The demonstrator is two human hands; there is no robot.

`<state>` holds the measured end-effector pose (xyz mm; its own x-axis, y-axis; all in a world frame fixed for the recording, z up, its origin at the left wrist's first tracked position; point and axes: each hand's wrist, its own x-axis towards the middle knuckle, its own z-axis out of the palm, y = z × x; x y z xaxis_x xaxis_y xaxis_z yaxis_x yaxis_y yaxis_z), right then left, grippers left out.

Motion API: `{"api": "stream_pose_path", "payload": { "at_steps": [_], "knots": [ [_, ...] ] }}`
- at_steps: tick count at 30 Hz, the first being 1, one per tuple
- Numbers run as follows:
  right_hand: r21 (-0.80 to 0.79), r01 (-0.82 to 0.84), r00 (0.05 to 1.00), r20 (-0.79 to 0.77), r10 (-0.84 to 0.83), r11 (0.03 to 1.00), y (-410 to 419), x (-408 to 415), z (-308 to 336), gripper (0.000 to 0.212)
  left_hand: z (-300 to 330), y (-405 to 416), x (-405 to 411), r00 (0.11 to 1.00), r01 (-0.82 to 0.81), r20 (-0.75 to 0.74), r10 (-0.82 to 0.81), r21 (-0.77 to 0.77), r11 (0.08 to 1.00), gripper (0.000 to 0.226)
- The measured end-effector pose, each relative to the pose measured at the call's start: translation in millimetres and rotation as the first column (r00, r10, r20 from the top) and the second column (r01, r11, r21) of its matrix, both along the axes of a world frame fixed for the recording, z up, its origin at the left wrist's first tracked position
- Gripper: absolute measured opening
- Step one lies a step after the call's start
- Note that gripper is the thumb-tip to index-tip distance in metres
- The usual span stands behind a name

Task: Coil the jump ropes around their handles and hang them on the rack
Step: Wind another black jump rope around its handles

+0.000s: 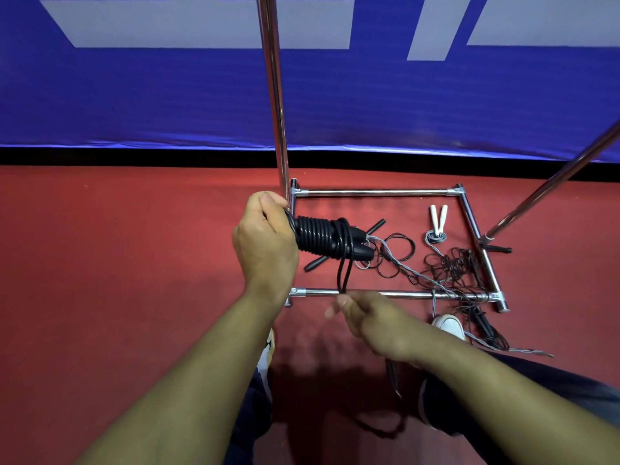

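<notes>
Gripping: left hand [265, 243] is curled tight round the near end of the black handles [322, 238], just beside the foot of the rack's upright pole.
Black rope [344, 263]: wound in close turns along the handles, with a doubled strand dropping from the far end of the coil down to the front bar of the rack [379, 193].
Right hand [367, 318]: fingers and thumb pinch the bottom of that doubled strand, just in front of the front bar; the fingertips are blurred.
Rack base: a chrome rectangle standing on the red floor [134, 263], with one upright pole at its back left corner and a slanted pole at its right side.
White-handled rope [437, 219]: lies inside the base, toward the back right corner, handles side by side.
Loose ropes [453, 266]: a tangle of thin dark and grey cords inside the base, spilling over the front bar at its right end.
White shoe [449, 325]: just in front of the front bar, near that spill.
Blue banner [167, 95]: behind the rack.
</notes>
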<state>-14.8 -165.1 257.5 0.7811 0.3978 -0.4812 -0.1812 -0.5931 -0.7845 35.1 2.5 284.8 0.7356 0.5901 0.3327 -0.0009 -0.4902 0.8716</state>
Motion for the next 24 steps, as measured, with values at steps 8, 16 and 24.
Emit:
{"api": "stream_pose_path", "payload": {
  "at_steps": [8,16,24],
  "knots": [
    [0.464,0.484,0.868,-0.147,-0.475,0.742,13.5,-1.4,-2.5,0.018,-3.7,12.4,10.0,0.99,-0.114,-0.11,0.086,-0.281,0.953,0.034],
    [0.093,0.188,0.912,0.353,-0.209,0.978,6.2,-19.9,-16.4,0.034,4.4,-8.0,5.4,0.994,-0.045,-0.109,-0.015,-0.522,0.851,0.034],
    [0.146,0.053,0.99,0.122,-0.071,0.988,13.8,-31.1,-54.0,0.017,-8.1,19.0,15.5,0.983,-0.174,-0.124,0.134,-0.416,0.893,0.031]
  ]
}}
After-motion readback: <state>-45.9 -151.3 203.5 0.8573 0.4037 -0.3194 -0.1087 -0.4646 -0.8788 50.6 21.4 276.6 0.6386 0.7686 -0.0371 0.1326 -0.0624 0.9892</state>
